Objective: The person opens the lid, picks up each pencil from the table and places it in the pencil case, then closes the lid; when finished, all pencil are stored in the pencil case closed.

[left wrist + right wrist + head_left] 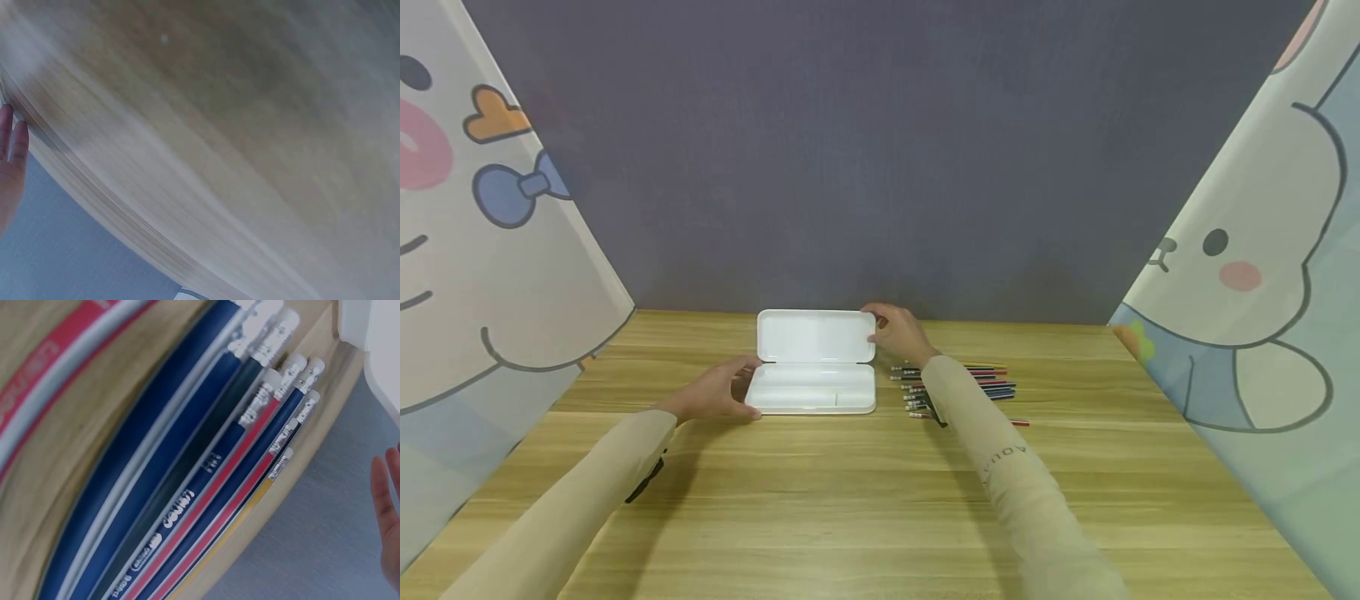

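A white pencil case lies unfolded on the table, its lid raised at the back and its inside bare apart from a small divider. My left hand holds the left end of the base, thumb at the front corner and fingers by the hinge. At the lid's upper right corner, my right hand grips the edge between fingers and thumb. Right of the case, partly under my right forearm, lie several pencils in blue, red, black and yellow, with white erasers at their left ends.
The wooden table ends at a dark grey wall close behind the lid. Panels with cartoon animals stand on both sides. One red pencil lies a little apart, in front of the others.
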`<state>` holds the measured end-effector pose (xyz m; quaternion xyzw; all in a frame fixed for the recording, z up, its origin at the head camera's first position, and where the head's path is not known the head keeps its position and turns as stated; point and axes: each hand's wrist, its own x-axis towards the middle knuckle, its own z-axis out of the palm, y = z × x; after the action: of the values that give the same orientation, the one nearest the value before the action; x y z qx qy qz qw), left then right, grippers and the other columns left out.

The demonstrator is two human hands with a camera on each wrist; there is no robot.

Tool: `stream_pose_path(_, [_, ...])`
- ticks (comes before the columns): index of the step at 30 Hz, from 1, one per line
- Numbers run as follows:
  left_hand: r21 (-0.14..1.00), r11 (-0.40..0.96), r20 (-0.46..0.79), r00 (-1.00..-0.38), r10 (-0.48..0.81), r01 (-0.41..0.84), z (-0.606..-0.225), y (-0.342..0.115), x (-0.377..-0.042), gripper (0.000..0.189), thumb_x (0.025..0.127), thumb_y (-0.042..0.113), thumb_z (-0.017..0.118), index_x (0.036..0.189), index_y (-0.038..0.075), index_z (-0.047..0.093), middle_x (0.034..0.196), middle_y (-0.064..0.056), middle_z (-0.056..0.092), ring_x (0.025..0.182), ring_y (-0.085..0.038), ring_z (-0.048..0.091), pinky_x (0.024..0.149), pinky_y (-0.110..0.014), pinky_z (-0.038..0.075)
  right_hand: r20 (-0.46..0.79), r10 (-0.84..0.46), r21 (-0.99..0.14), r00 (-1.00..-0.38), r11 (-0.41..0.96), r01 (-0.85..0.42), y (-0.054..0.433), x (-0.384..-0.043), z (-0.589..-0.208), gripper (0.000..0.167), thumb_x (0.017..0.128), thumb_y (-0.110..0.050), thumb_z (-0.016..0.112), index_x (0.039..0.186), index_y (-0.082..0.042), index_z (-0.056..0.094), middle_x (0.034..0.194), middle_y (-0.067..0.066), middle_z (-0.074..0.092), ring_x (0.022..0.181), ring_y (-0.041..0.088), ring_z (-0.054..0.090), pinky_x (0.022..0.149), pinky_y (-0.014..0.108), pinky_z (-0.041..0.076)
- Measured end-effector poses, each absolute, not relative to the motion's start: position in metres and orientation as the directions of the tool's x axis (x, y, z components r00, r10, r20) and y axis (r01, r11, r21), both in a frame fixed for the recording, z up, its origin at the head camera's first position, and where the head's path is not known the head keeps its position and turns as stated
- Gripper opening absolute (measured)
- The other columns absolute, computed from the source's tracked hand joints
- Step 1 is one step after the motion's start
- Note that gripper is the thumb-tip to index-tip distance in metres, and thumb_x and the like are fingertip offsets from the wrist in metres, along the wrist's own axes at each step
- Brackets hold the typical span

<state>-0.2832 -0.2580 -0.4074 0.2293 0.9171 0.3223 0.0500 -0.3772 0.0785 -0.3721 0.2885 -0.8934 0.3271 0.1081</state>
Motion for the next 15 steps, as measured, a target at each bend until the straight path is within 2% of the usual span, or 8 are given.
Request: stream_pose_path(15, [0.627,0.669,0.071,-0.885,0.460,0.398,-0.4045,-0.2563,-0.2803,0.082,0.063,0.024,0.083,0.127,-0.003,0.041,0.120,-0.023,0.053,0.113,-0.042,0.050,0.096,-0.054,0.040,0.462,-0.478,-0.480,-0.747,0.573,-0.664,0.0791,-0.3690,-0.3644,0.037,0.075,-0.003,0.072,0.111,-0.008,0.062,0.095,0.007,0.065,0.085,0.027,0.064,0.076,0.037,0.052])
